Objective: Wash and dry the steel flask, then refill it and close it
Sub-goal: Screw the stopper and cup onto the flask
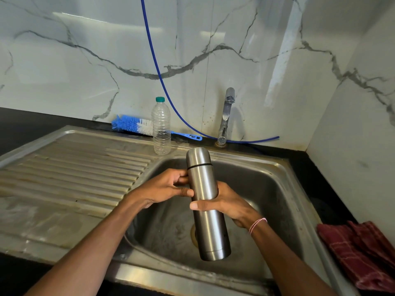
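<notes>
A tall steel flask (205,189) with its cap on is held upright, slightly tilted, over the sink basin (267,189). My right hand (226,206) wraps around the flask's middle from the right. My left hand (168,189) touches its upper body from the left, fingers just under the black ring below the cap. A clear plastic bottle (161,129) with a teal cap stands on the sink's back rim. A blue and white bottle brush (136,126) lies behind it. A red checked cloth (361,251) lies on the counter at the right.
A steel tap (226,116) stands behind the basin, no water running. A blue hose (162,82) hangs down the marble wall and runs along the counter. The ribbed steel drainboard (70,174) lies to the left. Black counter surrounds the sink.
</notes>
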